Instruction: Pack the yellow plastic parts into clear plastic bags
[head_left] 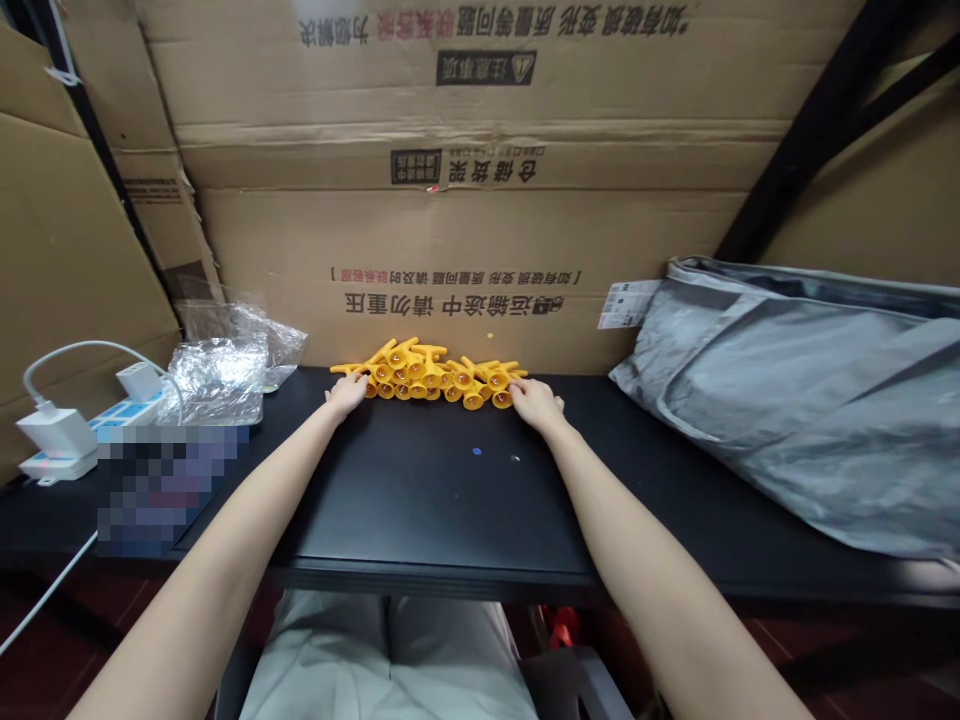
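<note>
A pile of yellow plastic funnel-shaped pieces point(420, 372) lies along the back of the black table, against the cardboard. Most of their round, hollow ends face me, with thin stems pointing back and outward. At the pile's left end my left hand point(347, 393) has its fingers curled in against the outermost pieces. My right hand point(537, 402) is closed at the right end, its fingertips on the pieces there. Between them the two hands flank the whole pile. The fingers' far sides are partly hidden.
Printed cardboard point(465, 230) stands behind the black table point(435, 510). At left are a power strip point(124, 415) with a white charger point(56, 435), clear plastic wrap point(217, 380) and a blurred-out flat item point(172, 490). A grey bag point(795, 400) fills the right side.
</note>
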